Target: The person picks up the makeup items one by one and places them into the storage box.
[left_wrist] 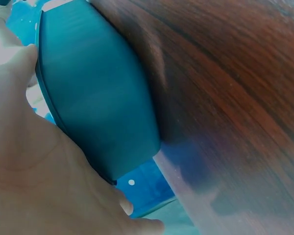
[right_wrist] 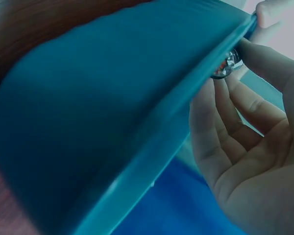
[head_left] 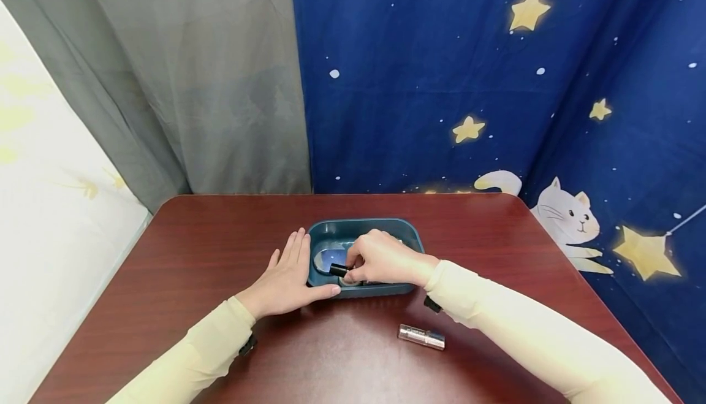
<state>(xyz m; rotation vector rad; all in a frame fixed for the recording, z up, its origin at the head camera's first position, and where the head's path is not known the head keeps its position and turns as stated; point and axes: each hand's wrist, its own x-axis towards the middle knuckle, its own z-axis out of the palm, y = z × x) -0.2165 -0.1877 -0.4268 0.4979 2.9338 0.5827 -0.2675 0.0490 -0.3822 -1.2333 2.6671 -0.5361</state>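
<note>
A dark teal plastic bin [head_left: 380,292] stands on the table with several things inside. My left hand [head_left: 288,281] rests against its left end, fingers straight, thumb on the front rim; in the left wrist view the hand [left_wrist: 44,161] touches the bin's rim. My right hand [head_left: 386,258] reaches into the bin and pinches a small black tube [head_left: 338,270], its kind unclear. In the right wrist view a shiny, faceted end [right_wrist: 226,64] shows between the fingers. Beside the tube lies a round, mirror-like blue disc [head_left: 326,259]. My right hand hides much of the bin's contents.
A silver tube [head_left: 421,336], like a lipstick, lies on the reddish-brown table [head_left: 231,232] in front of the bin, below my right wrist. Grey and blue curtains [head_left: 397,85] hang behind the table's far edge.
</note>
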